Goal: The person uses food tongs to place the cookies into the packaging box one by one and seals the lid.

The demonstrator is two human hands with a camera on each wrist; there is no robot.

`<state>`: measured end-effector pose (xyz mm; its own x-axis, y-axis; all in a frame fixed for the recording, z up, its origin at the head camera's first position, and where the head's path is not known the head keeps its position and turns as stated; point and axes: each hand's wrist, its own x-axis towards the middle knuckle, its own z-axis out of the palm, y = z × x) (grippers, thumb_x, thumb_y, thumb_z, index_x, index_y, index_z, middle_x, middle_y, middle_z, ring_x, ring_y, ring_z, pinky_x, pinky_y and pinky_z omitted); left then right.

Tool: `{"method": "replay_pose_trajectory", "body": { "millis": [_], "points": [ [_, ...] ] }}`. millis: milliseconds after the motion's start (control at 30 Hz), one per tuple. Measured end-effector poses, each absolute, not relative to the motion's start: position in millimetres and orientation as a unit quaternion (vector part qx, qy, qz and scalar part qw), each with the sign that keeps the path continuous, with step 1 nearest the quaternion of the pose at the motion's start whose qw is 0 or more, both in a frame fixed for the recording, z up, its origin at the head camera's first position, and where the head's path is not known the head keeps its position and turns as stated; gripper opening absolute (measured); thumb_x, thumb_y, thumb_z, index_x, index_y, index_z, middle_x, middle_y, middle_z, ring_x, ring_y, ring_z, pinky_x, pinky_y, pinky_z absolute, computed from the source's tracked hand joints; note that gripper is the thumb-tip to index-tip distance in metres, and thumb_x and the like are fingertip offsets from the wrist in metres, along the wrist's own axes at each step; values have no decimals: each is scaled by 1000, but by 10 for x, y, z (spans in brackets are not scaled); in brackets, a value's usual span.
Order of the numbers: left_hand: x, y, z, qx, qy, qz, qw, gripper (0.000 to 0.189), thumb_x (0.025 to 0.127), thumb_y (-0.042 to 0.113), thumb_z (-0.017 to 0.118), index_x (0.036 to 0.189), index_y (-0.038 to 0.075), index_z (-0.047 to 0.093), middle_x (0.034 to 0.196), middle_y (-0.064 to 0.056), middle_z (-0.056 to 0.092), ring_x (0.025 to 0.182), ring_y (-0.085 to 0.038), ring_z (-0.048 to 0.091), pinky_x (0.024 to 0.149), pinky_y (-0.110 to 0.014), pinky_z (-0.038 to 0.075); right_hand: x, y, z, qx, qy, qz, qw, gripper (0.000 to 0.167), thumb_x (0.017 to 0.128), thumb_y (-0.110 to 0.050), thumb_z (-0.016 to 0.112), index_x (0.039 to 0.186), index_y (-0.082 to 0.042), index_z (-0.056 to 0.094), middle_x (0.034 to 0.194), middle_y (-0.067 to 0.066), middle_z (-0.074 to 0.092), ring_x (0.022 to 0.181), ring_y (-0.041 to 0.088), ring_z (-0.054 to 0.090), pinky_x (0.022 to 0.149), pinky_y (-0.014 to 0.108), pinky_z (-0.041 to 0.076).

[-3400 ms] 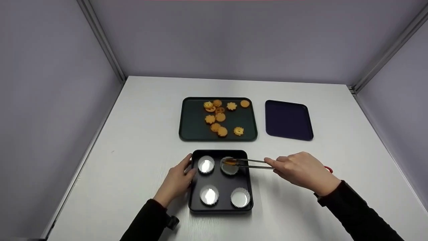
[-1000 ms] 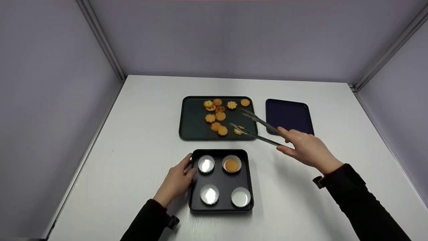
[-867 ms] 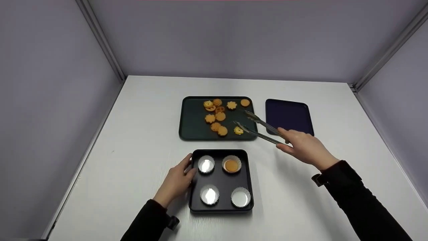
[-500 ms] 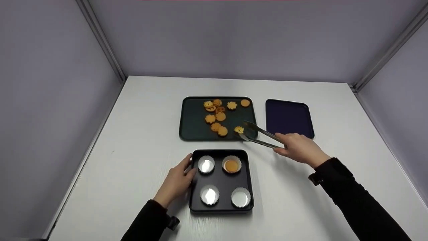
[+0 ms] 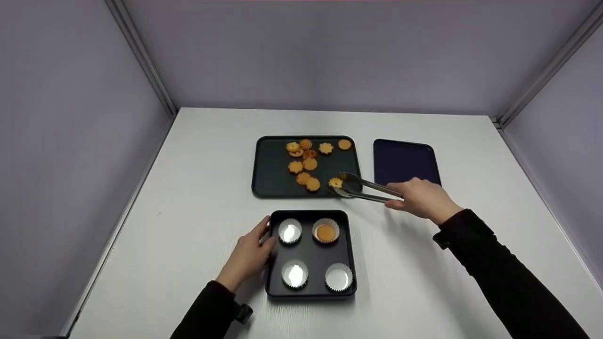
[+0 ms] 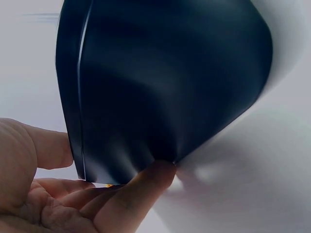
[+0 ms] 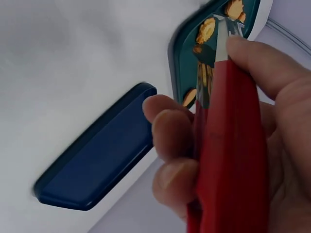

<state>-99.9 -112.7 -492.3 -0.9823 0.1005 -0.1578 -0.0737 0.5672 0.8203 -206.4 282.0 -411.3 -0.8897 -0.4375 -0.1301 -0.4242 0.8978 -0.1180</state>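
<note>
My right hand (image 5: 421, 200) grips a pair of metal tongs (image 5: 372, 185) with red handles (image 7: 233, 145), seen in the right wrist view. The parted tong tips stand either side of a flower-shaped yellow cookie (image 5: 335, 182) near the front right corner of the dark green tray (image 5: 271, 181). My left hand (image 5: 247, 254) holds the left side of a black baking pan (image 5: 313, 259), thumb at its rim in the left wrist view. Silvery cupcake liners (image 5: 295, 274) stand in the pan. A round cookie (image 5: 325, 232) lies in the back right liner.
Several more cookies (image 5: 309, 164) lie on the green tray, some overlapping. A dark blue tray (image 5: 405, 162) sits right of it, partly behind my right hand. Grey panels (image 5: 330, 56) wall in the white table (image 5: 202, 188) at the back and both sides.
The tongs left the back right liner, where a cookie now lies. They swung over the green tray, spread wide, then lowered and narrowed around the flower-shaped cookie. My left hand stayed put.
</note>
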Motion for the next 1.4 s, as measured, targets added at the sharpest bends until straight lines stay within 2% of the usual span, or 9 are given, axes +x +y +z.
{"method": "replay_pose_trajectory", "body": {
  "millis": [167,367,767,1167,1400],
  "points": [
    [-1005,-1115,-4913,5,880,464,96,60,105,17,56,159,5,35,149,-23,52,134,-41,53,112,-54,42,-2071,2822,-4068,-216,973,-25,76,51,96,-41,70,137,-11,66,114,21,74,96,42,71,74,56,58],
    [-1001,-1119,-4919,4,881,464,95,60,105,18,57,159,5,36,148,-23,53,135,-42,52,113,-55,40,-2087,2825,-4050,-221,974,-11,57,52,96,-38,71,137,-8,65,112,21,74,91,41,72,70,54,58],
    [-973,-1128,-4930,7,881,464,93,59,105,17,57,159,4,36,148,-23,53,134,-40,53,111,-53,43,-2087,2809,-4128,-223,974,-21,39,45,94,-35,74,129,-8,68,103,18,75,84,39,72,66,53,57],
    [-980,-1134,-4948,7,880,468,86,59,104,16,58,158,4,37,147,-23,54,132,-41,55,113,-53,41,-2099,2873,-4179,-217,974,-53,45,47,95,-32,74,136,-10,67,116,18,74,101,39,71,79,55,57],
    [-997,-1135,-4942,4,878,472,86,60,104,17,58,158,5,37,148,-21,54,133,-41,54,114,-53,39,-2084,2889,-4206,-233,971,-56,6,44,94,-30,75,133,-10,69,110,17,76,91,37,73,71,51,58]
  ]
}}
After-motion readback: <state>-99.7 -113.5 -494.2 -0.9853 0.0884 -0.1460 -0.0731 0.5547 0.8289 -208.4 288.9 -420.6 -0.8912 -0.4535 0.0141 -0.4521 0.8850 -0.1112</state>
